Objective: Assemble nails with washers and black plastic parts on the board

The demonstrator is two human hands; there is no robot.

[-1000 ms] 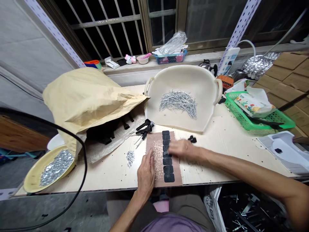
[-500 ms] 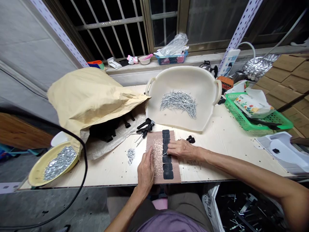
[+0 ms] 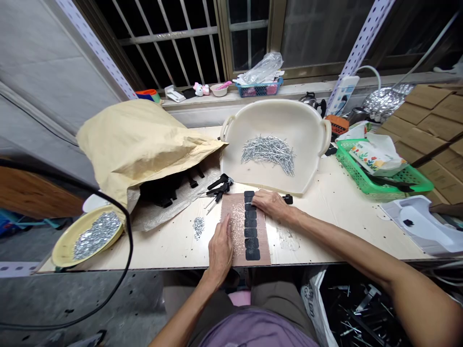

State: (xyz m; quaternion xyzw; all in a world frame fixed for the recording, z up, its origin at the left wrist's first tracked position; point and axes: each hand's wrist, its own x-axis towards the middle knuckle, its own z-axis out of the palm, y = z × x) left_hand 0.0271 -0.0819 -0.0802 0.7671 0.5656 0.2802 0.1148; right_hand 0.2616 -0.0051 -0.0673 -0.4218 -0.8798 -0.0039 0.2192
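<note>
While both hands [image 3: 220, 248] rest flat, ungripping, black pads [image 3: 251, 224] line the speckled board [image 3: 237, 226].

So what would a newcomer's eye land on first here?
Probably the two hands at the table's near edge: the left hand flat on a brown board, the right hand at the top of its column of black pads. Behind them, a cream tray holding a pile of silver pins.
</note>
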